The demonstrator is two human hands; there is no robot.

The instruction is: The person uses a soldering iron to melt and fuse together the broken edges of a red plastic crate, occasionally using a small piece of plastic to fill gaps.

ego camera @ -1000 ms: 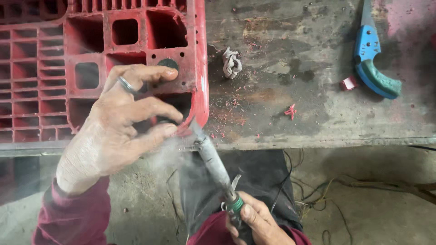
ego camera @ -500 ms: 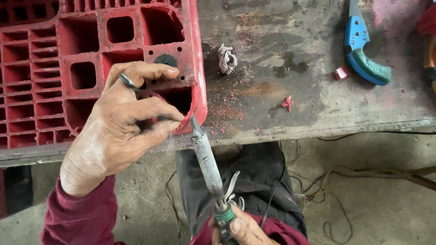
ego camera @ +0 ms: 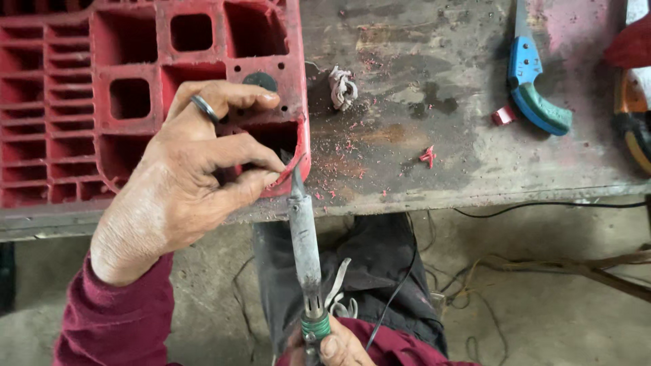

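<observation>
A red plastic crate (ego camera: 81,102) lies bottom-up on a worn metal table (ego camera: 441,169). My left hand (ego camera: 190,169), with a ring on one finger, presses on the crate's near right corner, fingers bent over the rim. My right hand (ego camera: 336,349), at the bottom edge, grips the green-collared handle of a soldering iron (ego camera: 305,237). Its grey shaft points up and its tip touches the crate's corner edge beside my left fingertips.
A blue and green handled tool (ego camera: 532,81) lies at the table's back right, a small red block (ego camera: 503,115) beside it. A twisted pale scrap (ego camera: 341,88) and red plastic shavings (ego camera: 428,156) lie mid-table. Cables trail on the floor (ego camera: 542,298) below.
The smoke at the crate corner has gone. The iron has swung from slanted to nearly upright, tip still at the corner. My left hand keeps its hold.
</observation>
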